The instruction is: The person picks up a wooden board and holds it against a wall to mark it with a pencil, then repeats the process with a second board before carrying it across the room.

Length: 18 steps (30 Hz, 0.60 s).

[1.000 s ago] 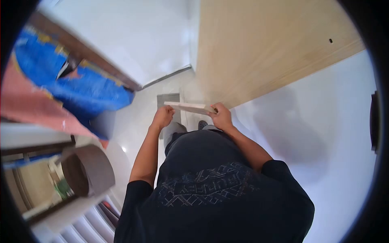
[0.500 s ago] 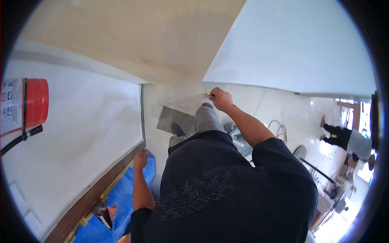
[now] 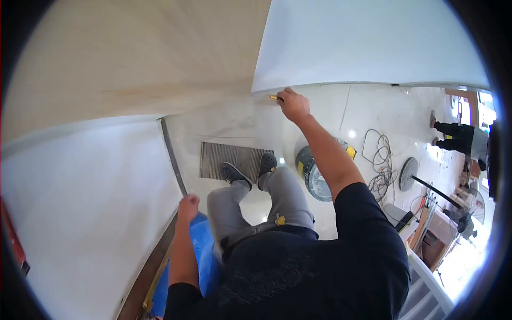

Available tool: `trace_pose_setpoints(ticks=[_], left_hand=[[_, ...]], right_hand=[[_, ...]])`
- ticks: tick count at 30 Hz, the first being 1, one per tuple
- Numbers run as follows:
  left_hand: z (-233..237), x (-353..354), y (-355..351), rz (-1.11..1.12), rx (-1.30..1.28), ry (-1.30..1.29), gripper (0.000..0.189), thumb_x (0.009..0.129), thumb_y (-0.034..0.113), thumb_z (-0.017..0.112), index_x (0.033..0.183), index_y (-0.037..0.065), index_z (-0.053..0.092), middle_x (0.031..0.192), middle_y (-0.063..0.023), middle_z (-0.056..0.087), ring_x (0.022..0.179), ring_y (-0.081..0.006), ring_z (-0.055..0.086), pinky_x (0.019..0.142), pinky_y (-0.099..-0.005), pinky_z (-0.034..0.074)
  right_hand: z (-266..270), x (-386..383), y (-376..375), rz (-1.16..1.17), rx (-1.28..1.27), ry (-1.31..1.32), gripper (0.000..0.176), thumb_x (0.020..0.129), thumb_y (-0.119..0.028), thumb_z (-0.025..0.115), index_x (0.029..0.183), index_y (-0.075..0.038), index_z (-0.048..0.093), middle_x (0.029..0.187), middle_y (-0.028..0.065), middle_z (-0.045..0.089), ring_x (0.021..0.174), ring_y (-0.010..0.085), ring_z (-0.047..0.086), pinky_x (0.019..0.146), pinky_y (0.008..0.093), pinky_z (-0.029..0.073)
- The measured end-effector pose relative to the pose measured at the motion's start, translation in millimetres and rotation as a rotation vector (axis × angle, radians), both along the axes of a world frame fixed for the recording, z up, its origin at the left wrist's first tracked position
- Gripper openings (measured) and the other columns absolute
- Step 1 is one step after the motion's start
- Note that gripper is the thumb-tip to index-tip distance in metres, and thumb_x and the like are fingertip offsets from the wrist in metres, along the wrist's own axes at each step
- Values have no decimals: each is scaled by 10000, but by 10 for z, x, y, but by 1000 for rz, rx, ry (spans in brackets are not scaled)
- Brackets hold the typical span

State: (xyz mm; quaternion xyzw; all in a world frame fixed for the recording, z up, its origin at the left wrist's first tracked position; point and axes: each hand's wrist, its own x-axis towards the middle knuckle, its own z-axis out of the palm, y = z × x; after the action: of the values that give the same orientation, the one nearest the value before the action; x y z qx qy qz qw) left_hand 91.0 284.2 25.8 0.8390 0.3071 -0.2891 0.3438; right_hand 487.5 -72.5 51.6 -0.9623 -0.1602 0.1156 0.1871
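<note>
R hand (image 3: 293, 105) pinches pencil (image 3: 274, 97) at panel (image 3: 133, 64) corner — prob light, stiff, thin; grip mid-barrel. L hand (image 3: 188, 205) below panel — fist closed, apparently empty.

Dark short-sleeved T-shirt (image 3: 320, 266), grey trousers (image 3: 280, 202), dark perforated clogs (image 3: 233, 173).

Down on the pale floor (image 3: 330, 114) there's a ribbed floor grate (image 3: 234, 160), and just right of it a dark drum (image 3: 312, 173) with yellow on its side. Further right, loose cable (image 3: 380, 160) lies in loops beside a round disc on a dark pole (image 3: 409, 174), and another person (image 3: 458, 138) stands well off at the far right edge. Low left, a blue sheet (image 3: 205, 261) is spread at the foot of the white wall (image 3: 80, 213).
</note>
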Motion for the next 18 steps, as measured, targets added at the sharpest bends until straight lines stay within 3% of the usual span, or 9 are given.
trace_pose_setpoints(ticks=[3,7,12,18], left_hand=[[-547,722,-8,-65,-2,-102,174,839,202,610,898,44,654,822,-165,658,783,-304,644,717,-381,498],[-1137,1464,-9,15,-101,-269,150,845,160,617,909,29,649,784,-120,661,730,-226,640,684,-323,491],[-1709,1992,-65,-4,-167,-406,148,866,125,611,939,-2,633,729,-57,634,677,-124,608,650,-265,477],[-2558,2361,66,122,-317,-617,171,893,153,606,946,-8,625,744,-48,639,634,-117,590,630,-248,469]], right_hand=[[-436,114,-1,64,-13,-56,167,829,-200,629,968,-108,644,938,51,579,802,300,618,691,423,503],[-872,231,31,139,-15,-107,173,840,-180,609,1002,-120,628,945,51,563,807,280,617,670,414,503],[-1242,311,63,187,17,-221,202,825,-160,620,1023,-119,620,951,31,562,809,260,622,655,402,501],[-1499,466,153,214,119,-452,251,792,-106,649,1041,-110,620,1008,30,560,830,259,619,674,382,514]])
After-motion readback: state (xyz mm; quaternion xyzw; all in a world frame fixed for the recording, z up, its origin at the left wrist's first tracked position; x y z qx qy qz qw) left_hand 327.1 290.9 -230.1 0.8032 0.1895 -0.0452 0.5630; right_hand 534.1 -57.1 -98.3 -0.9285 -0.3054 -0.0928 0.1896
